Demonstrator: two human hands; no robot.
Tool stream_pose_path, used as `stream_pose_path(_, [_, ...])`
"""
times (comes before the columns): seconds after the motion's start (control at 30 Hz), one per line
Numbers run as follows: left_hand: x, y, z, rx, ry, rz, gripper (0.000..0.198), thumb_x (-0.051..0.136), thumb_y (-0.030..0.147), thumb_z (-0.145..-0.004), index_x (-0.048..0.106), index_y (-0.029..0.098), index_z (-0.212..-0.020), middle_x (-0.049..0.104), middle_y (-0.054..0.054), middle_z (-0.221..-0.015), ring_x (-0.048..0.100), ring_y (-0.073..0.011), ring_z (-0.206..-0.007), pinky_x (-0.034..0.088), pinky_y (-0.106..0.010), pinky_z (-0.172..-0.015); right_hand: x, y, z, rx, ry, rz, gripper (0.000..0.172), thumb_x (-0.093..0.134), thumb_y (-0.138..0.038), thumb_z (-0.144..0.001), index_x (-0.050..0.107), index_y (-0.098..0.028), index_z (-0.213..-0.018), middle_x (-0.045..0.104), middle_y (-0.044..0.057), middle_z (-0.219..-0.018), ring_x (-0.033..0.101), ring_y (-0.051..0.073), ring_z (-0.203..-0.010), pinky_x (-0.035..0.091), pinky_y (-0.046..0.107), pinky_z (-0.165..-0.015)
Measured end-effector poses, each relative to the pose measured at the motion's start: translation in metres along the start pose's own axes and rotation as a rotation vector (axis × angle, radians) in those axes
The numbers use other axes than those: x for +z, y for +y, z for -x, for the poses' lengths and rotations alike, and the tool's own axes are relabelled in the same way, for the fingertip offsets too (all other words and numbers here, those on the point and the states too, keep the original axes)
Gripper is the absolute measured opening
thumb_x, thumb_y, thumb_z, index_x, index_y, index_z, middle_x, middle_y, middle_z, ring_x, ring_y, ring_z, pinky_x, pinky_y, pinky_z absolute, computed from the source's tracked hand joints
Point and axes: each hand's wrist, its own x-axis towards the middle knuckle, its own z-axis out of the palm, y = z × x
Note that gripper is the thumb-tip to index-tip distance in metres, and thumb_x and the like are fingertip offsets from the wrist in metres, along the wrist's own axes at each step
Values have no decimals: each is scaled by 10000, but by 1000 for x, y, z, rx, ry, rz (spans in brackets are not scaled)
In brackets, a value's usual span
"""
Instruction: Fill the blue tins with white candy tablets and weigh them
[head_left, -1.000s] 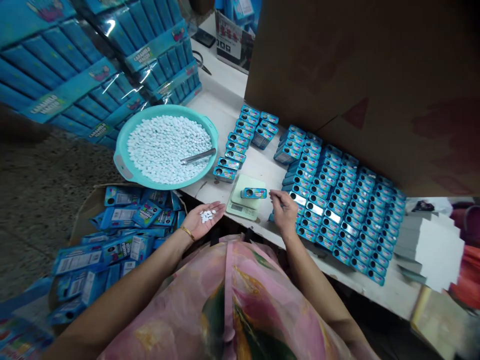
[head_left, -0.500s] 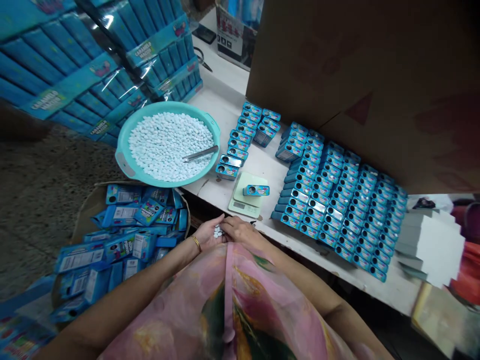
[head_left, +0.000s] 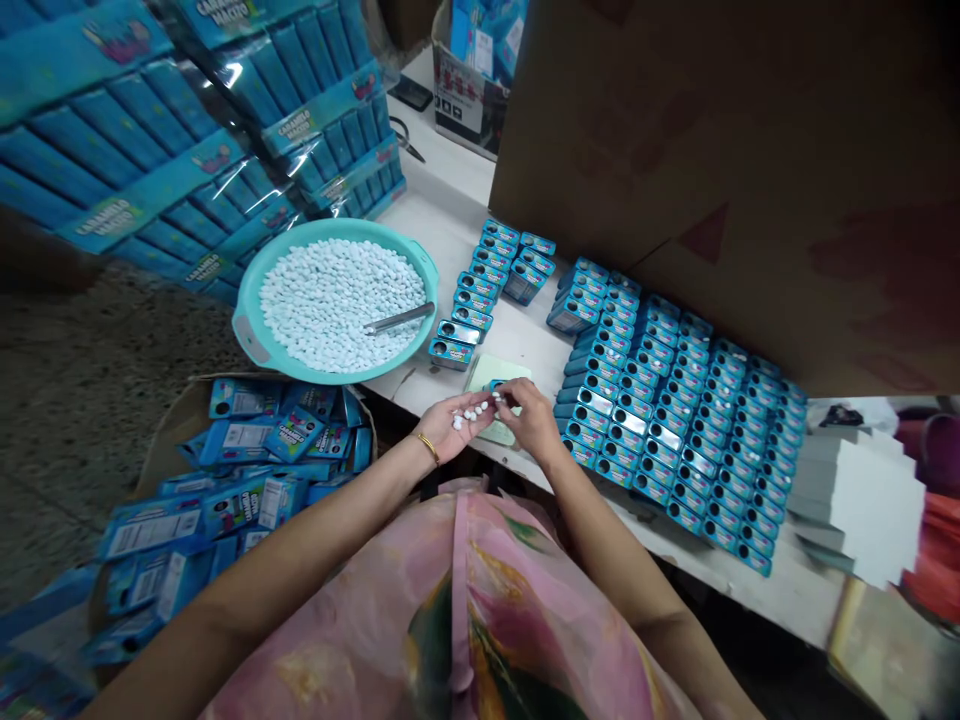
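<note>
A rough brown cardboard panel (head_left: 675, 150) filled the upper right; glossy, plastic-wrapped blue packs (head_left: 112, 120) stood stacked upper left. At lower left, an open carton (head_left: 166, 440) held jumbled blue packets (head_left: 247, 500). Left of centre, a round turquoise plastic basin (head_left: 255, 285) held smooth white pellets (head_left: 337, 290) under a metal scoop (head_left: 400, 319). At centre, the left hand (head_left: 454, 430) lay open, cradling loose pellets; the right hand (head_left: 531, 414) bent beside its fingertips, its grip unclear. Beyond, a pale green scale (head_left: 491, 371) bore a mostly hidden blue box (head_left: 494, 384).
</note>
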Motion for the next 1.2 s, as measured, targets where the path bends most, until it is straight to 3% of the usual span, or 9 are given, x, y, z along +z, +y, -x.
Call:
stream_pose_path(0.2, [4,5,-5,90,92,-100,177,516,57,-735,639,26,-858,658,-165,-875,610,-220,-886,478,-308,-815,-6,18,-10,6,-15,143,247,434,-153,-810,579,-195,-1005,546,65,-966,535,156,-878,444,267,-776])
stream_pose_path(0.37, [-4,5,3,32,64,-58,197,477,60,-761,626,21,-884,658,-156,-868,618,-204,-853,483,-311,-797,-8,2,1,-28,4,87,270,384,-170,-860,557,-200,-1065,571,63,-1001,520,152,-958,433,282,-840])
stream_pose_path(0.53, [-21,-15,21,-152,3,13,229,439,191,-829,608,60,-911,654,-82,-723,609,-133,-611,492,-255,-605,7,-29,37,-203,-286,256,304,454,-251,-848,529,-207,-1139,555,81,-1083,495,196,-960,451,323,-804])
stream_pose_path(0.67, [-31,-30,31,-359,7,-6,234,435,237,-834,609,81,-841,631,-70,-631,606,-154,-589,479,-285,-622,20,-29,62,-253,-411,230,298,458,-300,-848,531,-211,-1123,529,74,-1132,490,186,-972,466,296,-764])
stream_pose_path(0.83, [-36,-31,33,-420,-38,-36,217,453,223,-819,598,81,-741,604,-64,-580,595,-157,-559,470,-293,-628,25,-19,68,-202,-371,139,252,438,-271,-857,550,-221,-1077,553,73,-1067,513,177,-966,464,294,-773])
stream_pose_path(1.0, [-36,-29,34,-400,-39,-36,194,459,184,-807,604,57,-786,635,-89,-683,613,-157,-630,472,-279,-683,20,-20,66,-112,-308,-3,203,428,-235,-857,569,-197,-997,569,66,-941,549,140,-859,464,258,-749])
stream_pose_path(1.2, [-38,-28,34,-410,5,-72,182,467,155,-797,614,47,-806,631,-81,-649,601,-137,-579,476,-248,-627,20,-20,67,-178,-339,19,208,419,-239,-861,558,-202,-1012,575,67,-964,545,144,-894,466,254,-754])
